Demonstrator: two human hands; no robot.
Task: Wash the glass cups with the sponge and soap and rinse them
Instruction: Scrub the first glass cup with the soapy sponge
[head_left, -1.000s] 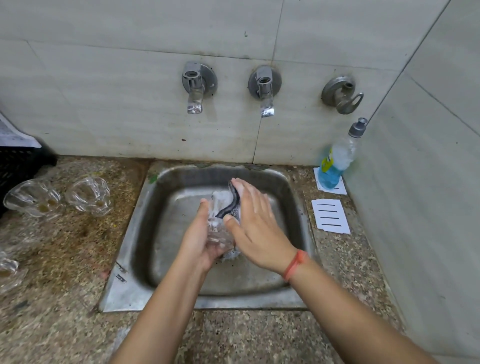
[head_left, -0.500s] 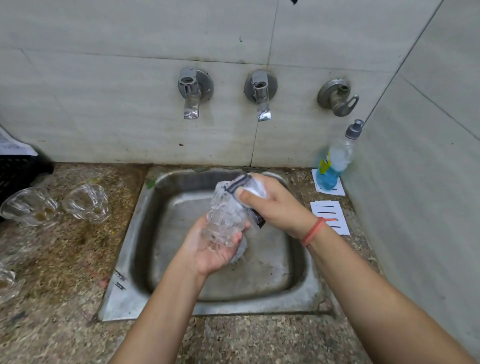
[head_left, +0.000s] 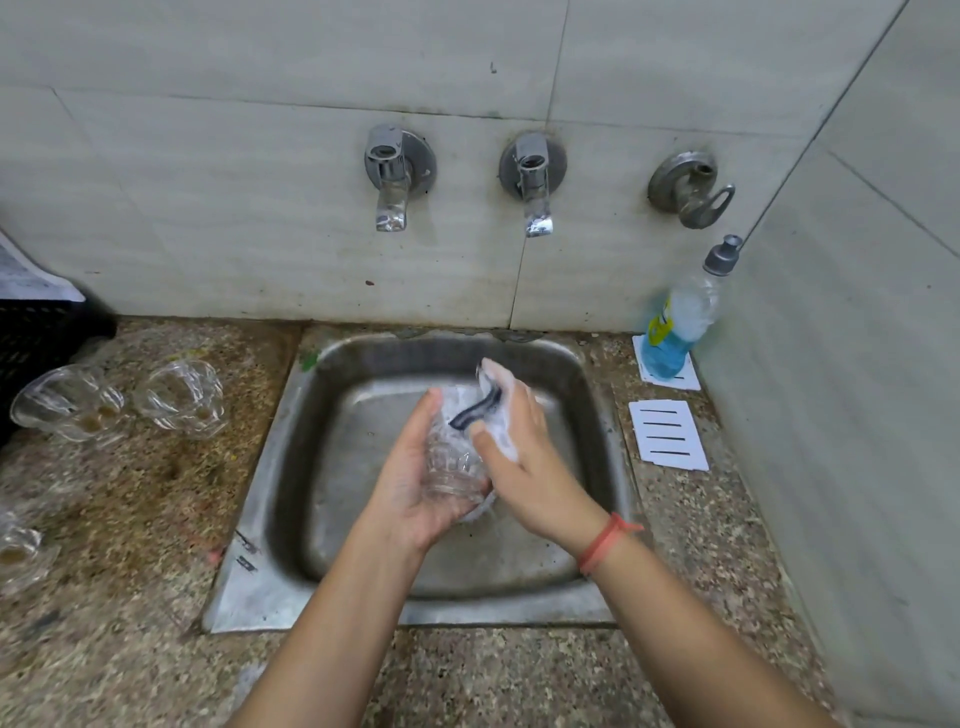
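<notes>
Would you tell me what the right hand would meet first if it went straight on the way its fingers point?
Probably the sink's back wall, beyond the soapy sponge that the right hand grips against the glass cup; depth is unclear.

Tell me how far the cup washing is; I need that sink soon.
Nothing looks finished yet. In hand: the left hand holds one glass cup over the sink while the right hand rubs it with the soapy sponge. Left: rinsing it, plus the dregs-stained cups on the counter.
</notes>
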